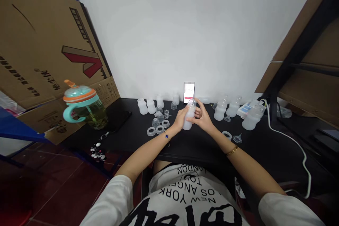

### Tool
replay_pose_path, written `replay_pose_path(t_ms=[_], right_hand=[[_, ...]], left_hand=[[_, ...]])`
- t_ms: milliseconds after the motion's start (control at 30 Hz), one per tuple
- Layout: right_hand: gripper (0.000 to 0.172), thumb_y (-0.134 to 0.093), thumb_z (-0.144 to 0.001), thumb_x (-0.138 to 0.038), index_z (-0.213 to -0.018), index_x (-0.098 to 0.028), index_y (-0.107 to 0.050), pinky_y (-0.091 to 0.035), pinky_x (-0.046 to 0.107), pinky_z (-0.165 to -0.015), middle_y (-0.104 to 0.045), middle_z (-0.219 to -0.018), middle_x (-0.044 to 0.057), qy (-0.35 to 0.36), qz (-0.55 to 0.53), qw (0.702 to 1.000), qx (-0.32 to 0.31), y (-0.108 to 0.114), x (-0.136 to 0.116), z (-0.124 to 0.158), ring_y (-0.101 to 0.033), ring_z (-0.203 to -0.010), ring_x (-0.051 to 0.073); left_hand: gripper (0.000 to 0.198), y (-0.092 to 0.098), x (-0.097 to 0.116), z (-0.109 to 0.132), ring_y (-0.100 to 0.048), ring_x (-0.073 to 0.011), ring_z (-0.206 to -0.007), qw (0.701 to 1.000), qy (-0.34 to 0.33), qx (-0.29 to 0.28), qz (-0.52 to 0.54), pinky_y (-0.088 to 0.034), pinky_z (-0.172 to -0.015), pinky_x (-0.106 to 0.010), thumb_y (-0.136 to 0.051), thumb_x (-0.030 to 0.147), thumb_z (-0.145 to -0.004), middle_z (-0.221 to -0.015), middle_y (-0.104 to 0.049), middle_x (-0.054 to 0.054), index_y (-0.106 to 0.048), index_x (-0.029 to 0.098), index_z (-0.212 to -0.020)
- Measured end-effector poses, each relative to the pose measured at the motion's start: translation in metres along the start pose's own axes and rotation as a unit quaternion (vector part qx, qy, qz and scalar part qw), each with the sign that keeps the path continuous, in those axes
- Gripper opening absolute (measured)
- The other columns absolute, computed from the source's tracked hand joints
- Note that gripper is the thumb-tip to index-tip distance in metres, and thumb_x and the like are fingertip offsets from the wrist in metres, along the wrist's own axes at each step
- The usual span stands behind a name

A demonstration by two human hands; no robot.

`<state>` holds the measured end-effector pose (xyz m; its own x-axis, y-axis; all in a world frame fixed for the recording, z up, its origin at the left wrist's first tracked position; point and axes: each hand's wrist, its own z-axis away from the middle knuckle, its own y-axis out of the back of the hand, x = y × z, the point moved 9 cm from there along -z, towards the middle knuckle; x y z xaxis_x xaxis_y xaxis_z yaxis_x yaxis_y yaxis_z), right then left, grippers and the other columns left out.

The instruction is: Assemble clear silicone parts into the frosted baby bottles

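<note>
A frosted white baby bottle (187, 123) with a clear domed top stands in front of me, held between both hands. My left hand (180, 119) is closed round its left side. The fingers of my right hand (203, 117) grip the bottle from the right, near its top. Left of the hands lie several clear rings (160, 129) and clear domed caps (156, 123). Several open white bottles (150, 106) are lined up behind them. To the right are topped bottles (220, 109), a ring (227, 135) and a clear nipple (237, 138).
A lit phone (189, 92) leans on the wall behind the bottle. On the left are a turquoise-handled jug (96, 113), a dark flat object (120, 121), a keychain (97, 150) and cardboard boxes (47, 49). A white cable (288, 137) curves along the black table (201, 148) at right.
</note>
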<state>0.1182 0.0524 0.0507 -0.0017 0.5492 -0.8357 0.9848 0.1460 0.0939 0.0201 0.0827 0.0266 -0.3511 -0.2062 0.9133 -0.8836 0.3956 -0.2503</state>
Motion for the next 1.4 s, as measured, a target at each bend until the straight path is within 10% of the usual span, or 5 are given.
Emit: replay_pose_path(t_ms=[733,1400], right_hand=[[0.100,-0.082,-0.076,-0.046,-0.159,-0.029,-0.028,-0.056,0.048,-0.089,-0.064,-0.133,0.014,0.059,0.244,0.959,0.130,0.012,-0.019,0.011,-0.065,-0.110,0.032],[0.112,-0.082,-0.076,-0.044,-0.163,-0.032,-0.012,-0.062,0.036,-0.071,-0.068,-0.122,0.011,-0.013,0.075,0.991,0.107,0.004,-0.002,0.015,-0.071,-0.094,0.026]], left_hand=[[0.037,0.010,-0.005,0.000,-0.062,-0.0149,-0.079,0.998,0.035,0.046,0.035,-0.045,-0.072,-0.024,-0.078,0.048,-0.076,-0.086,-0.069,-0.002,-0.071,0.014,-0.088],[0.053,-0.022,-0.021,0.009,-0.071,-0.0234,-0.067,0.966,0.180,-0.065,0.172,-0.053,-0.054,-0.030,-0.063,0.059,-0.089,-0.087,-0.075,-0.012,-0.069,0.012,-0.113]])
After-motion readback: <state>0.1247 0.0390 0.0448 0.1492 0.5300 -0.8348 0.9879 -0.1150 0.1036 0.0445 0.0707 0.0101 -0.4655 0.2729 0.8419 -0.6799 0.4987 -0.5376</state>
